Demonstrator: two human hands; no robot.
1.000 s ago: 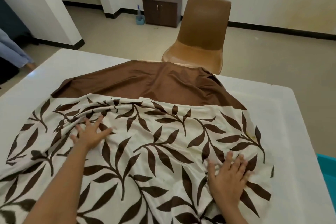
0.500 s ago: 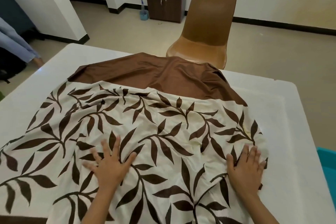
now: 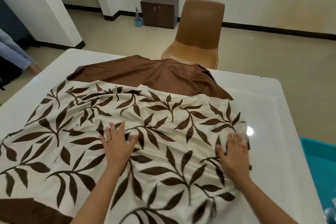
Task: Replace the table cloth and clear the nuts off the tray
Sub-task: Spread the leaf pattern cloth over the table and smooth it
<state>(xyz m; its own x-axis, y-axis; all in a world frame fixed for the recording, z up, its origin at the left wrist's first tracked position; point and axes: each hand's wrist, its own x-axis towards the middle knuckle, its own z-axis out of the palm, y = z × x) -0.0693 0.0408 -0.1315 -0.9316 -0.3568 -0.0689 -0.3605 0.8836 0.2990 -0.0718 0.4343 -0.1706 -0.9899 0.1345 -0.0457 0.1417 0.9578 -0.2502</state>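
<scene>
Tablecloth [image 3: 163, 114] lies under both flat, spread hands: left hand [image 3: 117, 146], right hand [image 3: 233, 153].

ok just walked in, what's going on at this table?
A person appears to be smoothing a leaf-print table cloth over a white table. Both hands lie flat on it with fingers straight: the left hand near the middle, the right hand by the cloth's right edge. The cloth is wrinkled and covers only part of the table. Its brown border is bunched at the far side, toward a brown chair. No tray or nuts are in view.
</scene>
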